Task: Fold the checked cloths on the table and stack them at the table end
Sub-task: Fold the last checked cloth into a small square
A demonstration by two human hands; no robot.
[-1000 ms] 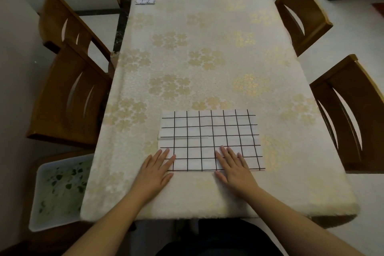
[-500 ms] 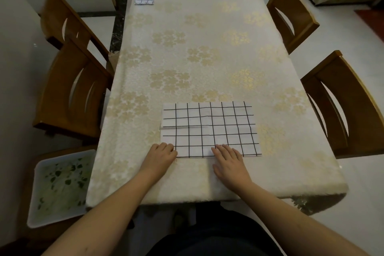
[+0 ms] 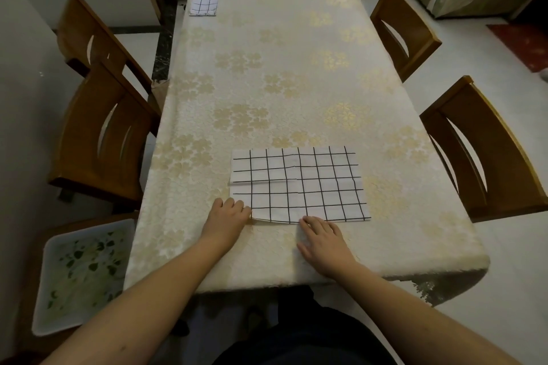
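Once our flat palms slid back off the checked cloth (image 3: 298, 185), our left hand (image 3: 227, 220) pinched its near edge and our right hand (image 3: 321, 241) rested spread, ready to fold.

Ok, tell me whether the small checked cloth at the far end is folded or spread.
Folded: the small checked cloth lies as a compact square on the far left corner of the table.

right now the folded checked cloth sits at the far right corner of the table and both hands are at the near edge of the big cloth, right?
Not quite. In the head view the folded checked cloth sits at the far left corner of the table. Left hand and right hand are at the big cloth's near edge.
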